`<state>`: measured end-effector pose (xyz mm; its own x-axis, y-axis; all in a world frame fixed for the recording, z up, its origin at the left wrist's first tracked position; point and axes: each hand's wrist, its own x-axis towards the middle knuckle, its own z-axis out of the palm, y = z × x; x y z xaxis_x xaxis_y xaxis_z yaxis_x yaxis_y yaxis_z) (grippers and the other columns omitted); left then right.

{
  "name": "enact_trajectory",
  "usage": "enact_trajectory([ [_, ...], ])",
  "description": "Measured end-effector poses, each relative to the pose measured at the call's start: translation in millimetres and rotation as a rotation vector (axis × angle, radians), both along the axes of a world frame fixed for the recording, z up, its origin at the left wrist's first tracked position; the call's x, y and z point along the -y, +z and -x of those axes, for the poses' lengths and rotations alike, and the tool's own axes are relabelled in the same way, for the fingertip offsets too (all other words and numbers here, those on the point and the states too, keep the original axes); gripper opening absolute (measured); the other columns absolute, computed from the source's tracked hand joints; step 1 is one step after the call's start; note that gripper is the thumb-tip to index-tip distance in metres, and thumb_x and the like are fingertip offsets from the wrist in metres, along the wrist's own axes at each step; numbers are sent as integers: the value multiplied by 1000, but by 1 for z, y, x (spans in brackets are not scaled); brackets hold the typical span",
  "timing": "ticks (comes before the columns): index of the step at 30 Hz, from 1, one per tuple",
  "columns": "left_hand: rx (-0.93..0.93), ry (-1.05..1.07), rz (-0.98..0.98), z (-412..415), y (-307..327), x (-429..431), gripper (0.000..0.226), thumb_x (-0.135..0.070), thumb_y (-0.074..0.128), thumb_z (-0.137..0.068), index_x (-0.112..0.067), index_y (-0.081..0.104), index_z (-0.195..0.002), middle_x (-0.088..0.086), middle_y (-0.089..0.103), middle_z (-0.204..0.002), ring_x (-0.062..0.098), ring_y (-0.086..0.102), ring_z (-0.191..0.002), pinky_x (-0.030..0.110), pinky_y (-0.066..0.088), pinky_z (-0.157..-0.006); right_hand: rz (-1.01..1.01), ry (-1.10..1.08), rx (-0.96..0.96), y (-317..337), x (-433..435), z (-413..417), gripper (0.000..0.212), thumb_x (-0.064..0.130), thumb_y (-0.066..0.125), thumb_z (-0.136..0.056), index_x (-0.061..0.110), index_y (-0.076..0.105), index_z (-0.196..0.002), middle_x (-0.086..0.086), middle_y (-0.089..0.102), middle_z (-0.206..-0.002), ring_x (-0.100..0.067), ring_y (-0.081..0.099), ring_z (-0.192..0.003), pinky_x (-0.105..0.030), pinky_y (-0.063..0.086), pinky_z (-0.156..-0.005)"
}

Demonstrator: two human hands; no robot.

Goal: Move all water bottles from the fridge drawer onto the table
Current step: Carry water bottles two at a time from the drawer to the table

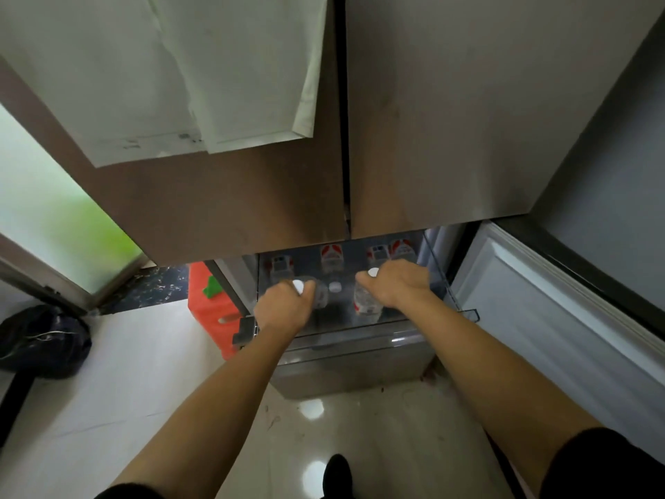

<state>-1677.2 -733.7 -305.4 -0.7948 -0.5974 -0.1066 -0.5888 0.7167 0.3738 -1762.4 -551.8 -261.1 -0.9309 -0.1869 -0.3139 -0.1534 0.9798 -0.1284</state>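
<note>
Both hands reach down into the open fridge drawer [360, 340], where the water bottles stand upright. The left hand [284, 306] is curled closed around the neck of a white-capped bottle [316, 293] at the drawer's front left, and the right hand [399, 286] is wrapped the same way around the top of another bottle [365, 304] to the right. A third bottle [334, 286] stands between them, untouched, with more red-labelled bottles [401, 250] behind at the back of the drawer.
</note>
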Motion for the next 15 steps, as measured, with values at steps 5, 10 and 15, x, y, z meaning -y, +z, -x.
enact_trajectory([
  [5, -45, -1, -30, -2, 1, 4, 53, -55, 47, -89, -8, 63, -107, 16, 61, -106, 36, 64, -88, 36, 49, -73, 83, -30, -111, -13, 7, -9, 63, 67, 37, -88, 14, 68, -93, -7, 65, -88, -26, 57, -77, -31, 47, -65],
  [10, -208, 4, -266, 8, -5, 19, 37, -45, 63, -83, -9, 62, -93, 10, 65, -91, 29, 62, -79, 28, 38, -60, 320, -165, -66, -37, 1, -1, 56, 63, 63, -81, 15, 59, -111, -8, 68, -105, -26, 60, -87, -32, 47, -70],
  [15, -335, 79, -545, 14, -21, 23, 46, -39, 74, -79, -10, 58, -111, 2, 66, -95, 21, 63, -87, 29, 47, -71, 773, -415, 154, -63, 1, 1, 84, 42, 88, -67, 16, 36, -127, -3, 57, -119, -28, 59, -115, -38, 49, -93],
])
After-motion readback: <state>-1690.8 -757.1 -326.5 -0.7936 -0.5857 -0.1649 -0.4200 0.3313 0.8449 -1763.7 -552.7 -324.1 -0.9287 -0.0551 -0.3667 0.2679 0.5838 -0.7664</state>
